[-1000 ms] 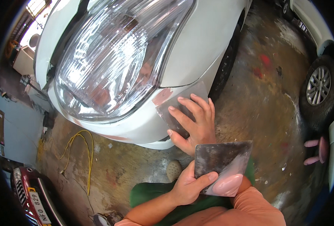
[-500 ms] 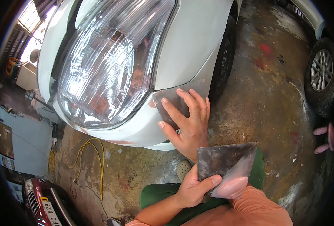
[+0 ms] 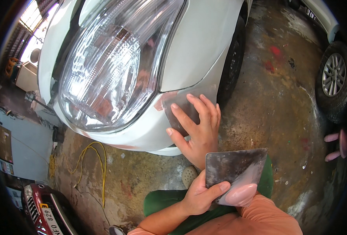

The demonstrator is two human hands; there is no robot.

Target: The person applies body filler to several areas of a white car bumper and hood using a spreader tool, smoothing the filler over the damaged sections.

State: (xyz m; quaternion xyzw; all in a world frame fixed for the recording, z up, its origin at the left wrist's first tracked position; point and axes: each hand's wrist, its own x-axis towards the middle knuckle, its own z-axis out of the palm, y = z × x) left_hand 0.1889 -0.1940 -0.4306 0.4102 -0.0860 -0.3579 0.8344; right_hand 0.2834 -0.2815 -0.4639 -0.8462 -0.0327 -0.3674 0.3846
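A white car's front corner fills the upper view, with a big clear headlight (image 3: 110, 66) above the white bumper (image 3: 142, 135). On the bumper's corner is a dull grey patch (image 3: 193, 94). My right hand (image 3: 197, 133) lies flat on that patch, fingers spread and nothing visibly held. Just below it, my left hand (image 3: 201, 196) grips a square, stained metal plate (image 3: 234, 166). A blob of pink filler (image 3: 242, 194) sits on the plate's lower edge. An orange sleeve hides my right arm behind the plate.
The wet, stained concrete floor (image 3: 283, 102) spreads to the right. The car's front tyre (image 3: 232, 58) is behind my hand. Another car's wheel (image 3: 334, 78) stands far right above a pink object (image 3: 336, 143). A yellow cable (image 3: 83, 156) and a red vehicle (image 3: 40, 207) lie left.
My right hand has slid up the bumper onto the grey patch. The plate in my left hand has stayed put, and the view has drawn closer to the car.
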